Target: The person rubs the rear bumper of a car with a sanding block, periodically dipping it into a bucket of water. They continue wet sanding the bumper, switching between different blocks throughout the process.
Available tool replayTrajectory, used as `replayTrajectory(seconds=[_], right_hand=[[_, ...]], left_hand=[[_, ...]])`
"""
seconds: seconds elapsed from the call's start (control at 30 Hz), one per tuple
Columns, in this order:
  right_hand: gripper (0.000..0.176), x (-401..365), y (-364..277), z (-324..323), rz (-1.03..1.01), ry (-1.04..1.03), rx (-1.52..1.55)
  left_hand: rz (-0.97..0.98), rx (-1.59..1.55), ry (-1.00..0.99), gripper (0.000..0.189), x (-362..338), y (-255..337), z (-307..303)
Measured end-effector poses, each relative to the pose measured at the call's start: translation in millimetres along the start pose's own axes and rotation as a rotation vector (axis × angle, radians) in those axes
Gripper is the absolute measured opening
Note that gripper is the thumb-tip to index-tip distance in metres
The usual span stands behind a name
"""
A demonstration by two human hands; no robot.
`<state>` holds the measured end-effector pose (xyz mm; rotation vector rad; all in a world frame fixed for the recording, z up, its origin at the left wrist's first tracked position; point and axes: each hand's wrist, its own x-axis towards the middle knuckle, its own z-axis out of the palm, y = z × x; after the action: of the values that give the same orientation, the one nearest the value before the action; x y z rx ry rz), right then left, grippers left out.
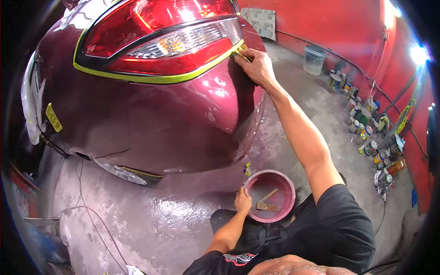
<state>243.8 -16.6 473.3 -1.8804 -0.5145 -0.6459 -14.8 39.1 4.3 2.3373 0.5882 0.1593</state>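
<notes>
My right hand is closed at the outer corner of the tail light, its fingertips pressed against the dark red car bumper. A small yellowish-brown edge shows at those fingers, but I cannot tell what they hold. Yellow-green masking tape runs along the lower edge of the light and up to the fingers. Down by my knees, my left hand grips the left rim of a round pink basin. Inside the basin lie a brown flat piece and a short stick-like piece.
Several paint cans line the foot of the red wall at the right. A grey bucket stands farther back. Cables cross the wet concrete floor at the left. A yellow reflector sits on the bumper.
</notes>
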Motion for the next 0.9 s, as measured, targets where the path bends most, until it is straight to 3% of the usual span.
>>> replayTrajectory(seconds=[0.1,0.17,0.23,0.27,0.3,0.37,0.43,0.47,0.5,0.57,0.67,0.73,0.77,0.83,0.87,0.9], right_hand=[[0.038,-8,-10,7,-0.002,0.045,-0.035],[0.036,-15,-21,4,0.133,-0.001,0.010],[0.030,-46,-46,11,-0.095,0.072,-0.079],[0.030,-78,-78,8,-0.191,0.071,0.018],[0.032,-102,-80,24,-0.392,0.196,-0.058],[0.028,-115,-91,16,-0.367,0.111,-0.010],[0.026,-78,-53,15,-0.526,0.211,-0.125],[0.025,-49,-45,4,-0.206,0.015,-0.220],[0.026,-24,-18,8,-0.040,0.034,-0.142],[0.026,-18,-16,13,-0.045,0.126,-0.054],[0.026,-74,-63,7,-0.165,0.087,-0.077],[0.030,-115,-75,9,-0.504,0.065,0.013],[0.023,-94,-57,12,-0.489,0.139,-0.033],[0.021,-26,-30,1,0.080,-0.055,-0.042],[0.021,-27,-25,6,0.084,-0.055,-0.035],[0.018,-26,-21,13,-0.013,0.076,-0.068]], left_hand=[[-0.019,-0.064,-0.048,0.046,6,-3,1],[0.021,-0.126,0.001,0.047,3,-1,-5],[-0.001,-0.158,-0.021,0.048,8,-7,1],[0.007,-0.157,-0.004,0.048,8,-12,8],[0.016,-0.155,0.012,0.049,10,-12,13],[0.001,-0.136,-0.017,0.049,7,-5,9],[-0.016,-0.113,-0.027,0.049,7,-6,4],[0.003,-0.106,-0.021,0.049,6,-6,5],[0.025,-0.094,-0.016,0.049,7,-7,3],[0.010,-0.095,-0.016,0.049,6,-6,-1],[0.011,-0.092,-0.019,0.048,12,-8,7],[0.023,-0.103,0.010,0.047,8,-10,13],[0.003,-0.092,0.000,0.047,-1,-18,11],[0.006,-0.089,0.013,0.046,6,-7,9],[0.004,-0.082,0.013,0.045,6,-8,7],[0.003,-0.076,0.021,0.045,8,-9,5]])
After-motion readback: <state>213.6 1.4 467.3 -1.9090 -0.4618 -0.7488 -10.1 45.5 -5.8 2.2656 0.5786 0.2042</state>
